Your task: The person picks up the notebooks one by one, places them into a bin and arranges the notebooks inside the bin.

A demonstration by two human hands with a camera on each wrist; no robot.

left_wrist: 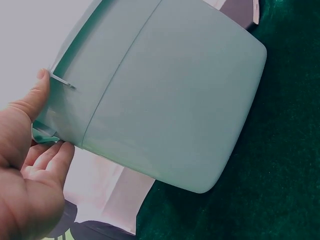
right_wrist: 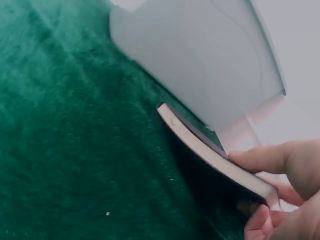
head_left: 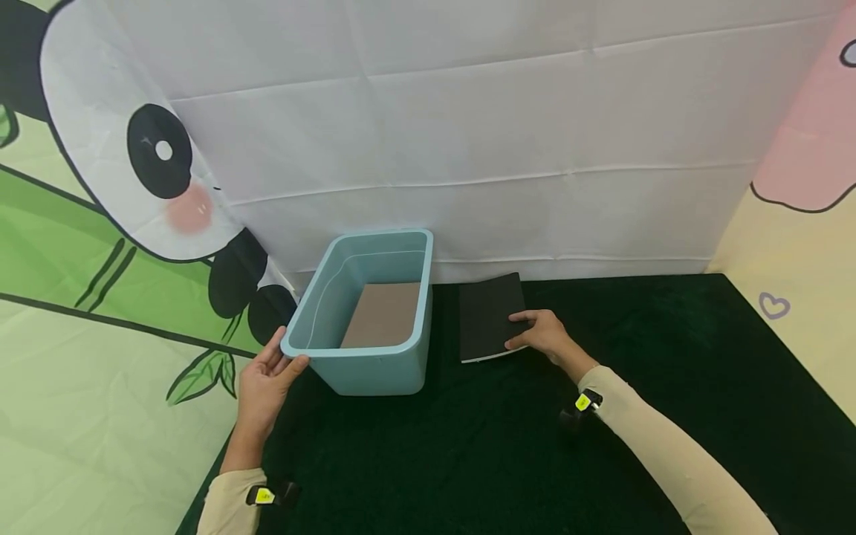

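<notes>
A light blue plastic bin [head_left: 368,371] stands on the dark green cloth, with a flat grey-brown book or board [head_left: 384,316] lying inside it. My left hand [head_left: 264,386] grips the bin's near left rim corner, thumb on one side and fingers on the other; the left wrist view shows this hold on the bin wall [left_wrist: 170,95]. To the right of the bin, my right hand [head_left: 545,334] pinches a black-covered notebook [head_left: 491,316] by its right edge. In the right wrist view the notebook's pale page edges [right_wrist: 215,157] show, bowed slightly, with part of it raised off the cloth.
Dark green cloth [head_left: 481,461] covers the table. A white fabric backdrop [head_left: 468,148] hangs right behind the bin and notebook. Printed cartoon fabric walls stand at the left [head_left: 134,334] and the right [head_left: 802,282].
</notes>
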